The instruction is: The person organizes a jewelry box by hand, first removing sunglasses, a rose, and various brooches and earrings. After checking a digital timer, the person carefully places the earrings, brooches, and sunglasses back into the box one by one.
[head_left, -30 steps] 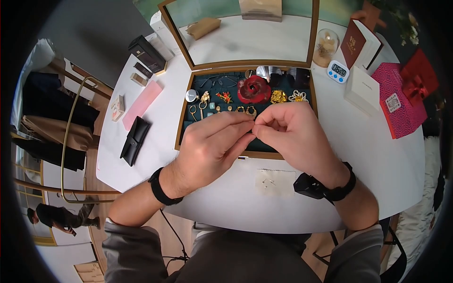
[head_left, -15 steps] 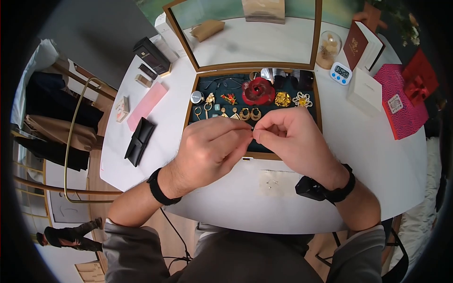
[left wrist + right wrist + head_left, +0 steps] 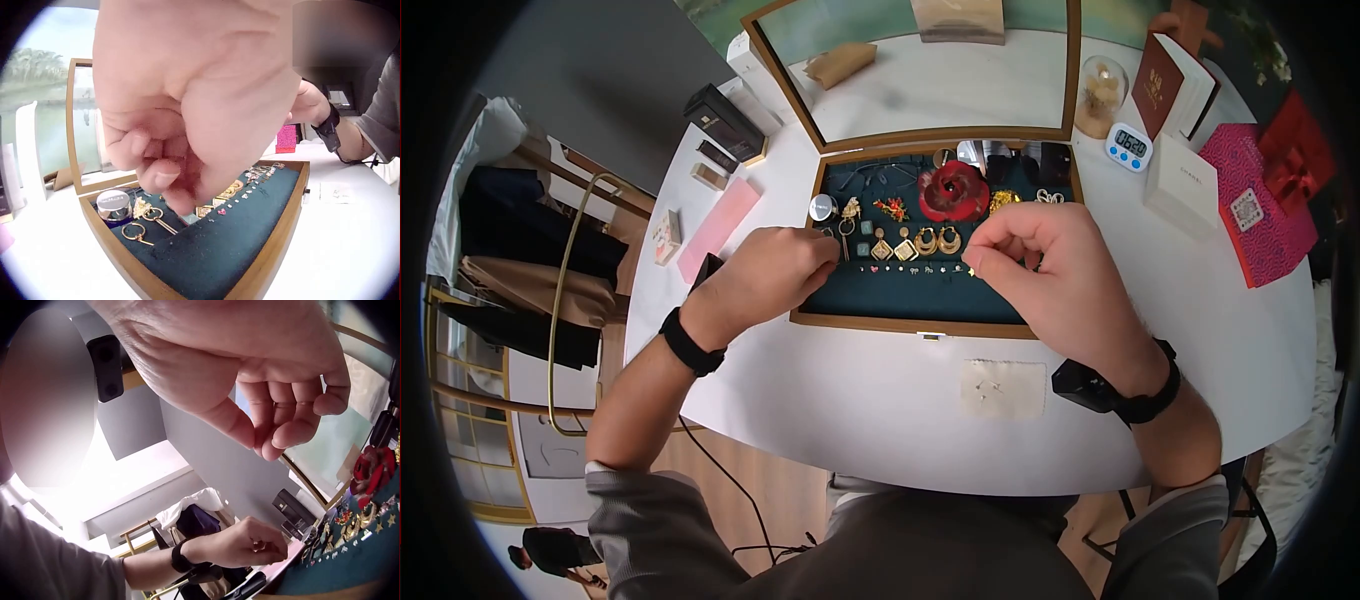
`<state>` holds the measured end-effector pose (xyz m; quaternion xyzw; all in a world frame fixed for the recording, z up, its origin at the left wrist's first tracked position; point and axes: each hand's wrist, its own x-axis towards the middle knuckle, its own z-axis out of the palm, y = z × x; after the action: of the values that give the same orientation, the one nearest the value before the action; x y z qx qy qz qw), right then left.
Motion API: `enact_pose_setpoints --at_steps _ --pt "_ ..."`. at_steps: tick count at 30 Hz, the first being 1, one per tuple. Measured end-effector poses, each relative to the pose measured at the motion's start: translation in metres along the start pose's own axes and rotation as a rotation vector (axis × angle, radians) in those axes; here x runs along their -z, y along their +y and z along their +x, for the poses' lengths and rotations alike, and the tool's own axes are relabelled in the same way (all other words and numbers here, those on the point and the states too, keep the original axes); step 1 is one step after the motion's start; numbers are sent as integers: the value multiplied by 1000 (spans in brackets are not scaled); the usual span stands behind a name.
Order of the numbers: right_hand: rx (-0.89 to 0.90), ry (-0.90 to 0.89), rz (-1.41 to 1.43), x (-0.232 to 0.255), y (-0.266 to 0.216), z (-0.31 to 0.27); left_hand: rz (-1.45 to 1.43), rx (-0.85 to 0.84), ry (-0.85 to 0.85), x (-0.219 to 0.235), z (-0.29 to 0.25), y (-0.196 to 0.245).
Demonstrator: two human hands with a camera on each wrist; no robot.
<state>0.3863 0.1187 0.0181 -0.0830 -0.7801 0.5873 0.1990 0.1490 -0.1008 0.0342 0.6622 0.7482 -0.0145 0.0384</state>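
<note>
My left hand hovers over the left front part of an open glass-lidded jewelry case, fingers curled inward. In the left wrist view its fingertips come together above the case's green lining, with nothing showing between them. Farther right, my right hand brings thumb and fingertips together over the right side of the case, at the end of a row of tiny stud earrings. Anything held in that pinch is too small to make out. Gold hoop earrings and a red flower lie behind the row.
A cream cloth with a few tiny studs lies in front of the case. To the right stand a timer, a white box and a pink bag. A pink strip and black box are left.
My hands were together at the fingertips over the case; now they are apart. The left has gone left, the right a little right, uncovering the stud row. A person behind has moved.
</note>
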Motion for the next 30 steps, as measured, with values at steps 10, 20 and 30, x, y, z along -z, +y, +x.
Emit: enact_pose_setpoints --at_steps 10,20,30 --pt "-26 -12 35 -6 1 -2 33 -24 -151 -13 17 -5" --pt "-32 -20 -14 -12 4 -4 95 -45 -170 -17 22 -2" --pt "3 -4 -38 -13 3 -5 114 -61 -169 -23 30 -8"
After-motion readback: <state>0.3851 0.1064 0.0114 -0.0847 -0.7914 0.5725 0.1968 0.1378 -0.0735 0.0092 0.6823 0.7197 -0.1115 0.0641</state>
